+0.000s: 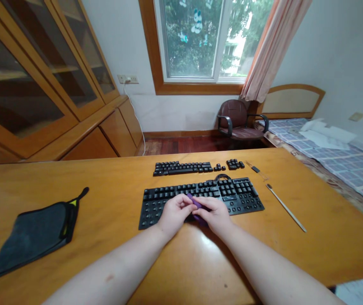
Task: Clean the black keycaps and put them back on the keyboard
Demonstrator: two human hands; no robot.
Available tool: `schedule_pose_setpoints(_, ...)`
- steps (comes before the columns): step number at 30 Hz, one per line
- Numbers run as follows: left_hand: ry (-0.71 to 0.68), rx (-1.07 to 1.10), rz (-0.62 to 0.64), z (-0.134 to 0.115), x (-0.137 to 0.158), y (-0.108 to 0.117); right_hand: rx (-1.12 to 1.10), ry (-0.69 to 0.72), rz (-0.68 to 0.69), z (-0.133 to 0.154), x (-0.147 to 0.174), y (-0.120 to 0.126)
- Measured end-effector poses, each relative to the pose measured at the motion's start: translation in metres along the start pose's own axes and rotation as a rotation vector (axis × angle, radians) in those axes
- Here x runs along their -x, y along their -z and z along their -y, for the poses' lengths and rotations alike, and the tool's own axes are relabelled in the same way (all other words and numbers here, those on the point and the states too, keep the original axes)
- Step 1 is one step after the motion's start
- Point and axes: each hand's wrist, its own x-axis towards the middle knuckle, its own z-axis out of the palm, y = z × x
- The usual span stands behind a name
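Observation:
A black keyboard (243,198) lies on the wooden table, with its lower rows of keycaps off and the switches bare. Above its front edge, my left hand (177,212) and my right hand (213,214) are close together. Thumbs and fingers of both pinch a small, soft-looking purple piece (199,218). My fingers cover much of it, so I cannot tell whether it is cloth or putty. Behind the keyboard, loose black keycaps (184,168) are set out in keyboard order. A coiled cable (222,177) sits at the keyboard's back edge.
To the right are a thin brush with a pale handle (286,207) and a wire keycap puller (255,169). A folded dark grey cloth (38,226) lies on the table (111,190) at left. Beyond stand an armchair (237,118), a bed (337,140) and a glass-door cabinet (73,116).

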Motion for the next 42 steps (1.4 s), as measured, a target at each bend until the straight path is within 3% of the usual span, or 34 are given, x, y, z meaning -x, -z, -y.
schedule_pose_setpoints(12, 0.028, 0.099, -0.012, 0.001, -0.004, 0.001, -0.090, -0.179, -0.043, 0.000, -0.002, 0.002)
schedule_pose_setpoints(19, 0.016, 0.090, -0.027, 0.002, -0.004, 0.002, -0.049, -0.109, 0.028, 0.001, -0.004, 0.003)
schedule_pose_setpoints(25, 0.030, 0.133, -0.029, -0.001, -0.005, 0.000, -0.022, -0.077, -0.069, -0.002, -0.001, 0.002)
schedule_pose_setpoints(31, -0.043, 0.094, -0.055, 0.003, -0.005, 0.001, 0.033, -0.037, -0.132, 0.001, -0.003, 0.002)
schedule_pose_setpoints(38, -0.072, 0.002, -0.049, -0.006, -0.005, 0.004, -0.096, -0.145, -0.084, 0.002, -0.004, 0.004)
schedule_pose_setpoints(42, -0.075, 0.004, -0.020, -0.005, -0.006, 0.006, -0.104, -0.120, -0.028, 0.001, -0.004, 0.003)
